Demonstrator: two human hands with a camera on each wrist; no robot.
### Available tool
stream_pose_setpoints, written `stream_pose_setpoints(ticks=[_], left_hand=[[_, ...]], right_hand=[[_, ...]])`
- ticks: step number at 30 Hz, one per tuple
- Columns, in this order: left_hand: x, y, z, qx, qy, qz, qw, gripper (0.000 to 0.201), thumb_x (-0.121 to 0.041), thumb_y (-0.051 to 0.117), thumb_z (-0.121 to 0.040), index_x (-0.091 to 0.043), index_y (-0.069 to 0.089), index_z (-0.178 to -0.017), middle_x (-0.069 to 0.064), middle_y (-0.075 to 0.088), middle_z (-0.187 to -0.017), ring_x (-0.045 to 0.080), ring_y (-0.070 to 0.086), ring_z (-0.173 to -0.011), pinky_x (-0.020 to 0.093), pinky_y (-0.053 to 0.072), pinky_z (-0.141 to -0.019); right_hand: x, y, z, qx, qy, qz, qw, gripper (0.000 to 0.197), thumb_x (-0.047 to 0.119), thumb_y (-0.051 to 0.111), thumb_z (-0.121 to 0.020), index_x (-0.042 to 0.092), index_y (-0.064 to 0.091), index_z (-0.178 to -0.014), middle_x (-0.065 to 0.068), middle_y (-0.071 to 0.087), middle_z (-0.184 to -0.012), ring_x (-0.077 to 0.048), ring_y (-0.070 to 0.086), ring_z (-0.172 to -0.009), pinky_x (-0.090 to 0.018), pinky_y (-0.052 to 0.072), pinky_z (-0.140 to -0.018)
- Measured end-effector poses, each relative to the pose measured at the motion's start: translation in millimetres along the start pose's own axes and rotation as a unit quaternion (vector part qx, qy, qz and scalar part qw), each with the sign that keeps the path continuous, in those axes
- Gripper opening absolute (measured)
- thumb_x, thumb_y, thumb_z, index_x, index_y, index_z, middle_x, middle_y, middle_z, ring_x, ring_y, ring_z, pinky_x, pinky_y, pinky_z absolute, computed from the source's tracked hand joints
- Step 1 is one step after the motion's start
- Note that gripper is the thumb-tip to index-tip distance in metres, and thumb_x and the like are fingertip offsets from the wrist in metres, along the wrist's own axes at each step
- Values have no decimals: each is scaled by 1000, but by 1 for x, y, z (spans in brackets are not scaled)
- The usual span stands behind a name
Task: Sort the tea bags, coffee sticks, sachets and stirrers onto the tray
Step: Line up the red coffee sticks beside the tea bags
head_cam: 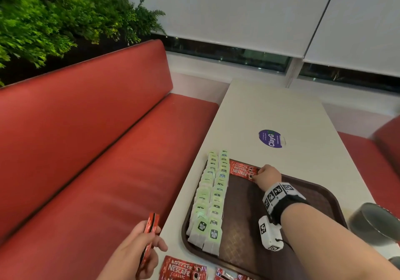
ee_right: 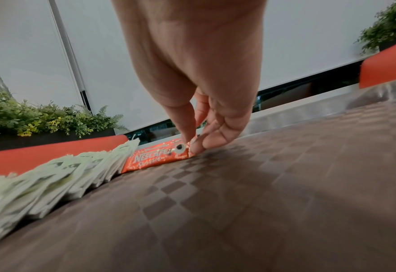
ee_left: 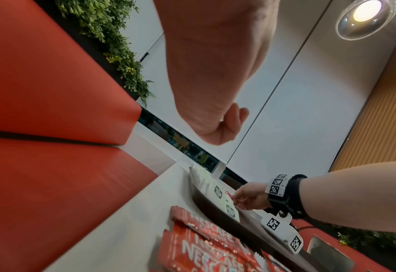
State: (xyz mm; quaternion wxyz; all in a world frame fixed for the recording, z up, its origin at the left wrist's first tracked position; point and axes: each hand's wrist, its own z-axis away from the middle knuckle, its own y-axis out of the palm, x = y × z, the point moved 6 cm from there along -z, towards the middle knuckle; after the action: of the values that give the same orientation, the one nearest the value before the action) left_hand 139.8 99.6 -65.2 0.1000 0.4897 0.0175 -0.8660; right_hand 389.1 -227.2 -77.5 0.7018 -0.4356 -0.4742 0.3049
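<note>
1. I count the tea bags (head_cam: 208, 201) as done: two overlapping rows run along the left side of the tray (head_cam: 320, 195) in the head view, from its near corner to the far one.
2. The coffee sticks are under way, by my reading. A small group of them (head_cam: 242, 170) lies at the tray's far edge, just right of the tea-bag rows, near the centre of the head frame.
3. More red sticks wait on the desk (head_cam: 270, 111): a joined strip (head_cam: 184, 270) at the bottom centre of the head frame, just in front of the tray, and another bit to its right (cut off by the frame edge).
4. I see no sachets of another kind and no stirrers on the tray, so I judge most of the sorting is left. The dark round container (head_cam: 375, 222) at the right edge may hold some; I cannot tell.
5. My right hand (head_cam: 268, 174) is at the far edge of the tray, thumb and fingers (ee_right: 200, 146) pinching the end of the nearest stick (ee_right: 157, 159), which lies flat on the tray with its other end against the tea bags.
6. My left hand (head_cam: 138, 251), bottom left of the head frame and off the desk's edge over the red bench (head_cam: 86, 149), is curled round a bundle of sticks (head_cam: 149, 234), well apart from the tray's stick group.
</note>
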Motion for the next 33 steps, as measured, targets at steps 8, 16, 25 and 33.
stream_pose_setpoints(ticks=[8, 16, 25, 33], left_hand=[[-31, 32, 30, 94, -9, 63, 994, 25, -19, 47, -97, 0, 59, -106, 16, 63, -81, 21, 42, -46, 22, 25, -42], [-49, 76, 62, 231, -15, -22, 973, 22, -21, 48, -97, -4, 60, -102, 7, 59, -73, 11, 35, -45, 20, 22, -40], [-72, 94, 93, 181, 239, -375, 877, 30, -26, 66, -82, -49, 59, -100, -14, 58, -87, 0, 53, -68, 12, 41, -59], [-71, 91, 100, 223, 182, -170, 942, 27, 7, 58, -86, -14, 66, -101, -6, 68, -83, 4, 57, -60, 19, 47, -60]], right_hand=[[8, -32, 56, -6, -56, -232, 971, 8, 6, 66, -80, 12, 62, -77, -8, 68, -79, -27, 64, -85, -33, 48, -73], [69, -74, 257, 240, -311, -249, 885, 18, 33, 71, -83, 30, 67, -100, 3, 71, -90, -17, 65, -85, -23, 50, -79], [24, -87, 290, 125, -310, -352, 875, 28, -1, 72, -76, 26, 70, -73, 6, 66, -68, -3, 56, -61, -19, 45, -61], [-5, -122, 318, -145, -526, -199, 814, 17, 8, 57, -80, 20, 64, -88, 6, 64, -96, 3, 59, -95, -8, 46, -80]])
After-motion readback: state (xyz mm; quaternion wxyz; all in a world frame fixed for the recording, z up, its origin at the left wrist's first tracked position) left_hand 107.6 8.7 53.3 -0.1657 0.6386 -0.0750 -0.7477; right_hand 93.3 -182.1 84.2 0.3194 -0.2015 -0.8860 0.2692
